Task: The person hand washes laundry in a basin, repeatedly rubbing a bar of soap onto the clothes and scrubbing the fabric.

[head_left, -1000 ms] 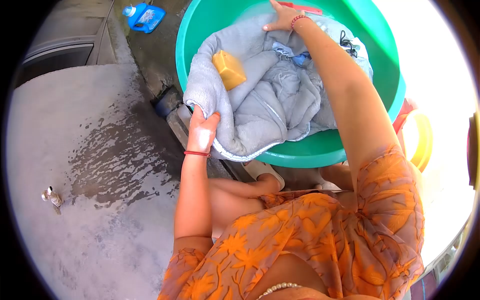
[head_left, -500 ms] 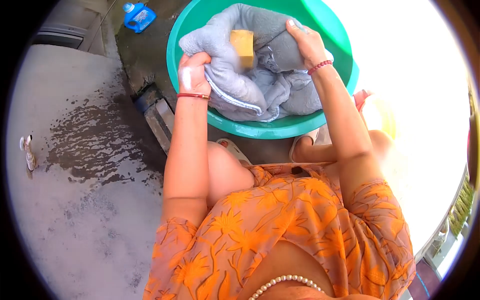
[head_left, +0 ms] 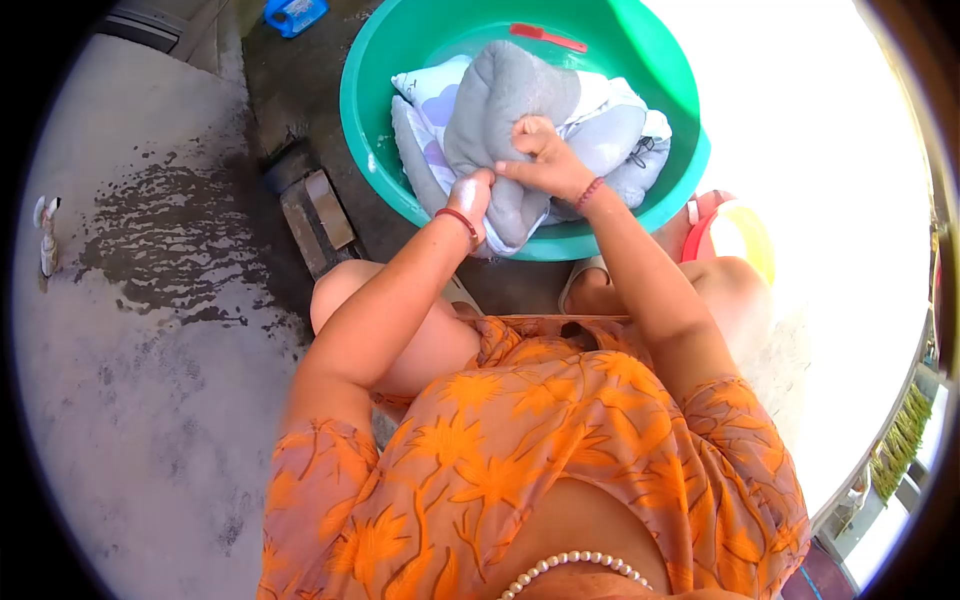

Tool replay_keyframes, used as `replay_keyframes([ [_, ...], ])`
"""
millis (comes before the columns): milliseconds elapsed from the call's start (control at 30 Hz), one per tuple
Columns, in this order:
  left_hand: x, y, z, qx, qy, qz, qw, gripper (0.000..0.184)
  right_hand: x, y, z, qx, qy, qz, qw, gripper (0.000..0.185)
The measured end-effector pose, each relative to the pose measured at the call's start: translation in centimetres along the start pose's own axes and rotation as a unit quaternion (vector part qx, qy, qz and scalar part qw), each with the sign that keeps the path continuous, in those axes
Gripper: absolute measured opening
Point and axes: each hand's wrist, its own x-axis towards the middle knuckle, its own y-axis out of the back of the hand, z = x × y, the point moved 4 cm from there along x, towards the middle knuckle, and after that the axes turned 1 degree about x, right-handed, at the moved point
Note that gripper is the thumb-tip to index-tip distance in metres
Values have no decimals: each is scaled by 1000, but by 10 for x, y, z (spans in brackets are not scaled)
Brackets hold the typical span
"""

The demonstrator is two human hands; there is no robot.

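Note:
A bulky grey fleece cloth (head_left: 510, 90) is bunched in a large green tub (head_left: 370, 160). White parts with purple patches show at its left, and a dark cord lies on it at the right. My left hand (head_left: 472, 198), with white suds on its back, is closed on the cloth's near edge. Just right of it, my right hand (head_left: 545, 160) has its fingers curled into the raised grey fold. The two hands almost touch. Behind the cloth, a red brush (head_left: 548, 38) lies in the tub. The yellow soap block is out of sight.
A blue detergent bottle (head_left: 295, 15) stands on the floor at upper left. Bricks (head_left: 325, 210) lie left of the tub. A red and yellow basin (head_left: 730, 240) sits by my right knee. A tap (head_left: 46, 235) is at far left, near wet concrete.
My hands have come together at the near side of the cloth from its two sides. The cloth is folded over, the yellow soap block no longer shows, and the red brush has become visible.

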Motion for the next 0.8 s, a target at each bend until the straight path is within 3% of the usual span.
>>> replay_keyframes([
  [33, 2, 15, -16, 4, 32, 6, 999, 46, -1, -26, 23, -36, -12, -27, 999, 33],
  [133, 2, 33, -9, -23, 74, 60, 995, 46, 13, -75, 59, -242, 15, 106, 964, 41],
  [233, 19, 51, -11, -3, 51, 83, 995, 46, 42, -87, 85, -348, -36, 87, 933, 51],
  [433, 24, 68, 12, 36, 11, 26, 999, 45, 81, -51, 187, -291, -187, 120, 931, 42],
  [567, -2, 85, 69, 29, -78, 66, 994, 42, 96, -10, 247, -245, -269, 151, 919, 34],
  [667, -1, 115, 89, 9, -132, 143, 981, 39, 116, 18, 235, -315, -209, 189, 906, 27],
  [767, 0, 127, 92, -4, -136, 199, 970, 39, 107, 26, 153, -377, -27, 352, 856, 22],
  [800, 7, 134, 89, -16, -137, 178, 974, 39, 100, 15, 143, -313, -53, 351, 881, 20],
])
